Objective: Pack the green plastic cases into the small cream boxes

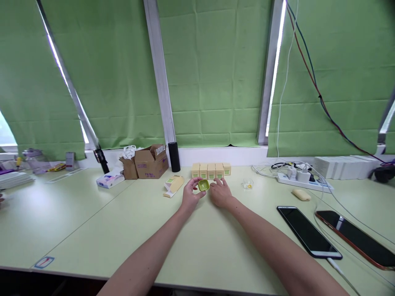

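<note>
My left hand (191, 195) grips a small green square cup (203, 185), its hollow inside facing me. Close to the cup's right side is my right hand (220, 192), back up, with its fingers bent; whatever may be under them is hidden. Just beyond both hands stands a row of several small beige boxes (203, 169) with green labels. An opened, flattened beige carton (173, 186) lies to the left of my left hand. Right of my right hand sits a small clear plastic piece (247, 183) with something yellow in it.
At the back left are a cardboard box (152, 161), a black cylinder (174, 157) and a tissue pack (110, 180). To the right lie two phones (308, 231), a cream case (301, 195) and a power strip (304, 181) with trailing cables. White blocks (345, 166) stand behind.
</note>
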`<state>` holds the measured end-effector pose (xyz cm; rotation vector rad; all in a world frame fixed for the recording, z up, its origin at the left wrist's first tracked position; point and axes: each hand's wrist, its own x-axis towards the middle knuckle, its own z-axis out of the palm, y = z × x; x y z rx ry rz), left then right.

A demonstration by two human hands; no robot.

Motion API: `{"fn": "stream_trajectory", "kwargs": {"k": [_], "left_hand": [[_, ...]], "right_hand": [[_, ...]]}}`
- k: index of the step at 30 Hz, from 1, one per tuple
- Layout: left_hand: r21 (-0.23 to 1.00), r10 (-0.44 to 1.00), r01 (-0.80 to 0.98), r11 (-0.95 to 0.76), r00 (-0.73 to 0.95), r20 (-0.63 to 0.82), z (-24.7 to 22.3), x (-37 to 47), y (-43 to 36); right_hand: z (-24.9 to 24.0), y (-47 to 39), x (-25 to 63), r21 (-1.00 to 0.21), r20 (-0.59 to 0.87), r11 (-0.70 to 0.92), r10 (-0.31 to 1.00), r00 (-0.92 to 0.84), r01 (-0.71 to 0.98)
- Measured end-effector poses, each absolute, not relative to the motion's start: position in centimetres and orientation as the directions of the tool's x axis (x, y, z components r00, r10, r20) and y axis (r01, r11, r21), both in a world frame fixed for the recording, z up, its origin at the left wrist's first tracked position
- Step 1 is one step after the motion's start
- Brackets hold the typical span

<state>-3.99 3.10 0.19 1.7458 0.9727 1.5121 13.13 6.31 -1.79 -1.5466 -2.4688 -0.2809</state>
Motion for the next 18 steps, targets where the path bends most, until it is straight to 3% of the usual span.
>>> {"fn": "stream_trajectory", "kwargs": {"k": [8, 11, 15, 18], "left_hand": [[0.812, 0.826, 0.158, -0.561, 0.054, 0.561, 0.1, -3.8, 3.0], [0.811, 0.824, 0.156, -0.564, 0.055, 0.563, 0.1, -3.4, 2.7], [0.813, 0.829, 0.16, -0.559, 0.089, 0.552, 0.1, -2.7, 2.3], [0.802, 0.819, 0.169, -0.573, 0.126, 0.559, 0.1, -2.4, 1.8]], "right_hand": [[-1.4, 3.0, 13.8, 0.079, 0.381, 0.461, 0.805, -0.454, 0.884], [-1.5, 0.9, 14.9, 0.077, 0.504, 0.521, 0.716, -0.484, 0.85], [-1.5, -1.7, 15.9, -0.014, 0.589, 0.546, 0.681, -0.434, 0.838], [-1.4, -3.2, 16.1, -0.19, 0.619, 0.604, 0.686, -0.382, 0.774]]}}
